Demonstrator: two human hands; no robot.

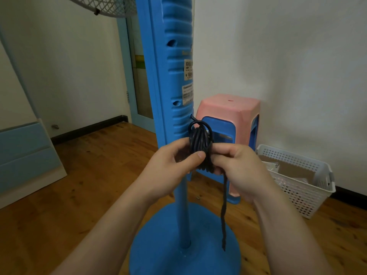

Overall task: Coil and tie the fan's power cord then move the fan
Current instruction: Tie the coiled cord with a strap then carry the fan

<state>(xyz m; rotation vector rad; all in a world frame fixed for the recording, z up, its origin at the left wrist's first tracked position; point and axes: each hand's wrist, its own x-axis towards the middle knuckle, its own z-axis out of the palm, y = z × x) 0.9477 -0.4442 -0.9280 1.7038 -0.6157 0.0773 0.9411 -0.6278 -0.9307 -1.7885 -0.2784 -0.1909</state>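
Observation:
A blue pedestal fan stands right in front of me, with its ribbed body, thin pole and round base. Its black power cord is gathered into a tight coil at the foot of the body. My left hand grips the coil from the left, thumb across its front. My right hand pinches the coil from the right. A dark string hangs from under my right hand down to the base. The fan's grille shows at the top left.
A pink stool stacked on a blue one stands just behind the fan against the white wall. A white perforated basket with papers sits on the wooden floor at the right. Pale blue drawers are at the left, a door behind.

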